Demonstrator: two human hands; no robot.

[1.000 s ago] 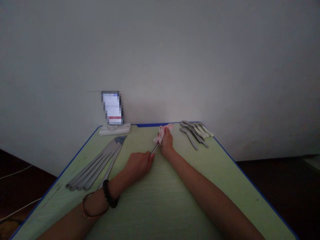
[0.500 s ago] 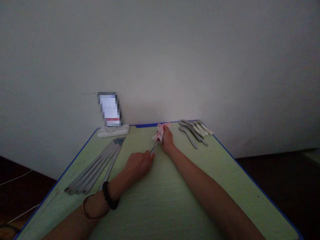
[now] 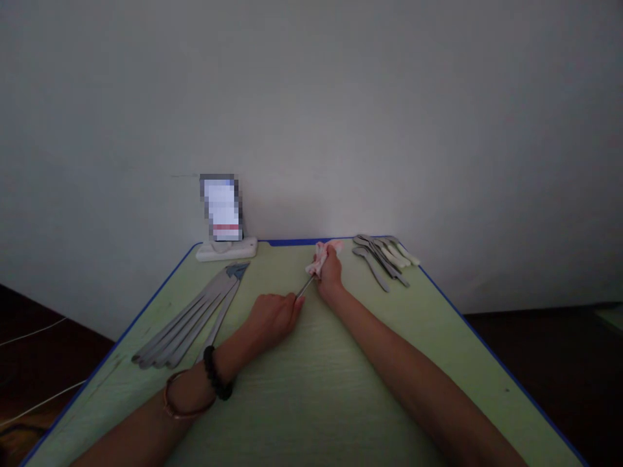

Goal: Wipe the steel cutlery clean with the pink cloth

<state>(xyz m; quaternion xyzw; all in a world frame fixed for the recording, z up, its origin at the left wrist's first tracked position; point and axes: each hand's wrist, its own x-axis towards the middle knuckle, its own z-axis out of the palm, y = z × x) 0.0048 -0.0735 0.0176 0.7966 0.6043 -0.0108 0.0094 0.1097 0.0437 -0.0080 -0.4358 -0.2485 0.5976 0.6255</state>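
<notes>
My left hand point(image 3: 275, 318) is closed around the handle of a slim metal utensil point(image 3: 305, 287), which slants up and away to the right. Its far end is covered, so I cannot tell what kind of utensil it is. Fingers of my right hand point(image 3: 331, 272) are wrapped round a crumpled pink-and-white cloth point(image 3: 317, 259), pressed about that covered end. Beyond my right hand lie several metal spoons point(image 3: 372, 267), some with white handles point(image 3: 402, 259). Left of my left hand, long flat grey metal utensils point(image 3: 187, 324) lie fanned out, their narrow far ends together.
A phone point(image 3: 222, 209) with a lit, blurred screen leans upright on a white stand point(image 3: 226, 249) at the back left. The pale green table point(image 3: 311, 402) has a blue edge and meets a plain wall point(image 3: 311, 130). White cables point(image 3: 46, 401) run at the lower left.
The view has shifted slightly, moving the table's things a little rightward in the picture. Both hands keep the same grips on the utensil and the cloth.
</notes>
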